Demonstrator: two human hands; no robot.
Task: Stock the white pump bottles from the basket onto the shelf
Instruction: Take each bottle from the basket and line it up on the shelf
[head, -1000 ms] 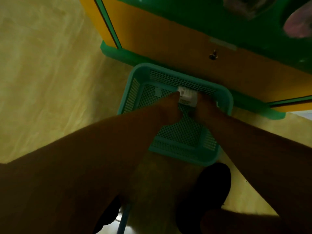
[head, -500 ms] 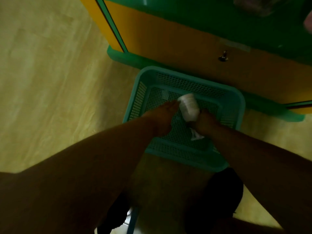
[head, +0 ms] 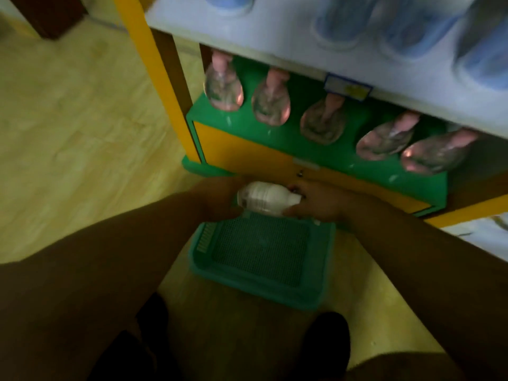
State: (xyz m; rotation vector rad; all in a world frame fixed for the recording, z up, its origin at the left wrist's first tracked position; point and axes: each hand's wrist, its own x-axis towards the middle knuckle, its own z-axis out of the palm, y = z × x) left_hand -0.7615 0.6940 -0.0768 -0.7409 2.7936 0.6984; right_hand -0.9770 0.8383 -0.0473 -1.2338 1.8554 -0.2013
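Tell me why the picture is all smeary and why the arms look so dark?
Head view: everything is smeared, likely from camera motion, worst on the pink-capped bottles and the blue things above them; the arms sit in shadow, so the fingers of the left hand cannot be made out; the white bottle stands out bright, its label unreadable.

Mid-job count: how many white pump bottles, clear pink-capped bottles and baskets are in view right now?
white plastic pump bottle: 1, gripped by the right hand, left hand at its base
clear pink-capped bottles on the green shelf: 5
teal mesh plastic basket: 1
Total: 7
Blue items on the upper shelf are too blurred to count.
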